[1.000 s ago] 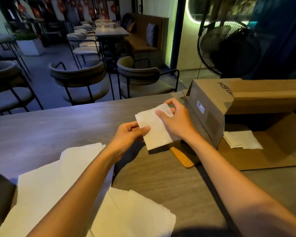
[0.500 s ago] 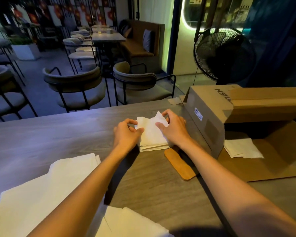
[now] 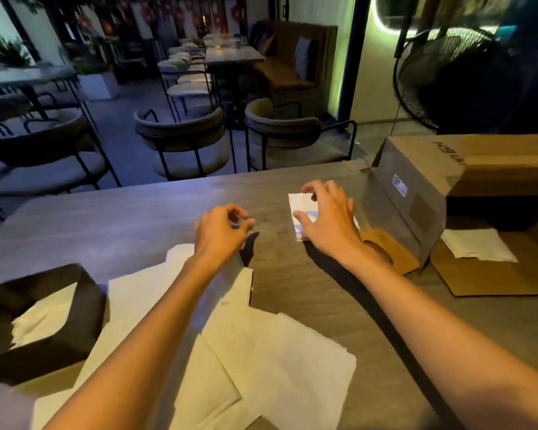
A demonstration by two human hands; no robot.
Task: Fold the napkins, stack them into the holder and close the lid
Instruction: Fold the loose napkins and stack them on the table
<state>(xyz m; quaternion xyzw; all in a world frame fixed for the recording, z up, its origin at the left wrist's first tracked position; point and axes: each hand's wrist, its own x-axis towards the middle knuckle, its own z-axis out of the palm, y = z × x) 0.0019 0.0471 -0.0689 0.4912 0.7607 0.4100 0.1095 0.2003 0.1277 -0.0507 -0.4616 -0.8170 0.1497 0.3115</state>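
Head view: the folded napkin (image 3: 303, 209) lies flat on the wooden table (image 3: 137, 218), just left of the open cardboard box (image 3: 416, 187), and the right hand (image 3: 326, 218) covers its near side, thumb and fingertips curled onto its edges as if pinching or pressing it; blur keeps me from telling which. The left hand (image 3: 221, 232) hovers apart from it above bare table, fingers loosely curled and holding nothing. Nearer the person, a spread of unfolded napkins (image 3: 261, 352) overlaps in a loose heap, partly under the left forearm. At the left edge sits the dark holder (image 3: 75, 321), open-topped, with napkins (image 3: 41, 318) already inside. A tan wooden piece (image 3: 395, 252), perhaps the lid, lies by the box under the right wrist. The folded napkin sits well apart from the holder, so carrying it across in a light grip could let the fold spring open. The left forearm could drag the loose sheets off the table. A crooked stack might also keep the lid from closing.
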